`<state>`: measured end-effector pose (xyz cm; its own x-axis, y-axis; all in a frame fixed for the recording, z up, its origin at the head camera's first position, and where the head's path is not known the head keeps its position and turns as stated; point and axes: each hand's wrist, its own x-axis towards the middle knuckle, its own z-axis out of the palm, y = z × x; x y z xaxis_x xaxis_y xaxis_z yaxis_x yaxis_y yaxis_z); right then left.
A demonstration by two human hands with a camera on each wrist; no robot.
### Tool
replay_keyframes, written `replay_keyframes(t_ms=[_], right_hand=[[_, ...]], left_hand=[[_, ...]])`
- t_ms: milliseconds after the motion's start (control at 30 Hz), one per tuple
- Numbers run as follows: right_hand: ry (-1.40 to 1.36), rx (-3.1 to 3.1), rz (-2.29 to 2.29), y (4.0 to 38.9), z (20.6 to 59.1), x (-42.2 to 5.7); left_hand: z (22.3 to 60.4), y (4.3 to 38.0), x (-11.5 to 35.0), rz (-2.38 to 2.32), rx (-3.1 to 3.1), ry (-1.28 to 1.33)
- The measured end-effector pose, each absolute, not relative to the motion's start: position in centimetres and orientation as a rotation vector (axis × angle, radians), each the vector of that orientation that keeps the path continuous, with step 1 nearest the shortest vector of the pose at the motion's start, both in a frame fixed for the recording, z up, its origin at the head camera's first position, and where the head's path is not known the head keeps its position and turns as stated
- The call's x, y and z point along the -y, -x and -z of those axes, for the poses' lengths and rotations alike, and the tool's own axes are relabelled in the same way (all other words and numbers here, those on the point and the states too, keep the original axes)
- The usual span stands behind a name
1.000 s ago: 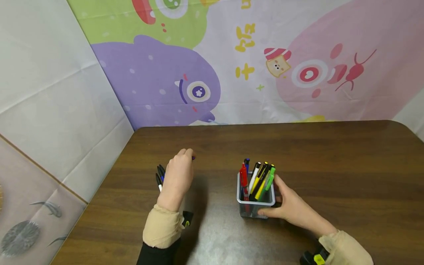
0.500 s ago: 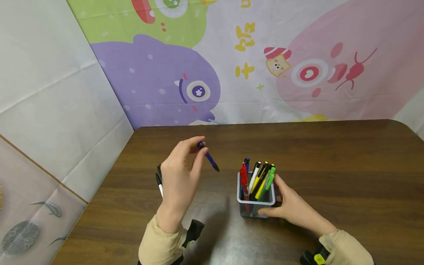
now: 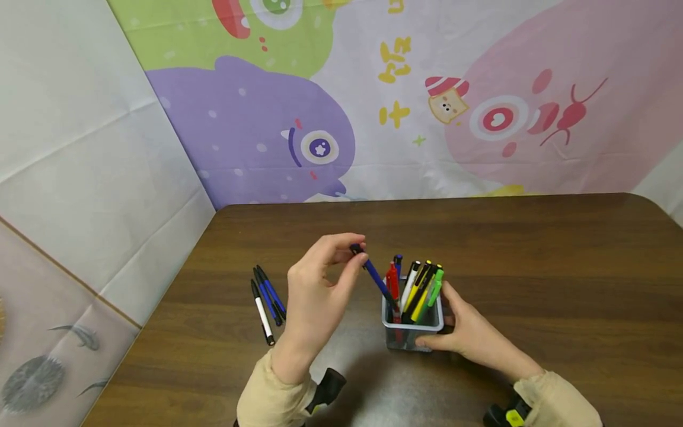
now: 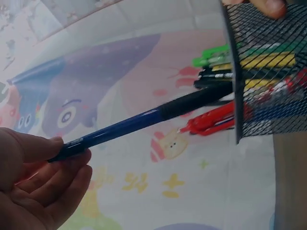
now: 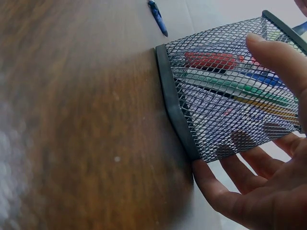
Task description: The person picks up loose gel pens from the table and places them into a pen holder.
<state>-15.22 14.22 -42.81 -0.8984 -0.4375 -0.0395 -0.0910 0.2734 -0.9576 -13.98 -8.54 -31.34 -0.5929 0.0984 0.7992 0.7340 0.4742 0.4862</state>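
Observation:
My left hand [image 3: 319,284] pinches a blue pen [image 3: 375,276] near its top end, between thumb and fingers. The pen slants down to the right, and its dark tip is just inside the rim of a mesh pen holder [image 3: 401,338]. In the left wrist view the blue pen [image 4: 127,125] reaches the holder's opening. My right hand [image 3: 469,329] grips the holder from its right side, thumb in front and fingers behind. The holder stands upright with a red pen [image 3: 392,284], a green pen [image 3: 434,289] and several others in it.
Left of my left hand, two blue pens [image 3: 271,295] and a white pen [image 3: 262,312] lie on the brown wooden table [image 3: 507,249]. A cartoon-printed cloth [image 3: 405,166] hangs behind the table's far edge.
My left hand has lifted the blue pen off the table's left side and carried it right to the holder. The right hand and holder stay in place.

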Motion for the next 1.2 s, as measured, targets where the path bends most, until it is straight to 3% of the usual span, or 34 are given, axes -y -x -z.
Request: replay_keyframes(t_ms=[1200], right_hand=[[0.536, -2.252, 1.678, 15.1, 42.8, -14.3]], left_hand=[[34.8, 15.3, 6.5, 0.889, 2.506, 0.699]])
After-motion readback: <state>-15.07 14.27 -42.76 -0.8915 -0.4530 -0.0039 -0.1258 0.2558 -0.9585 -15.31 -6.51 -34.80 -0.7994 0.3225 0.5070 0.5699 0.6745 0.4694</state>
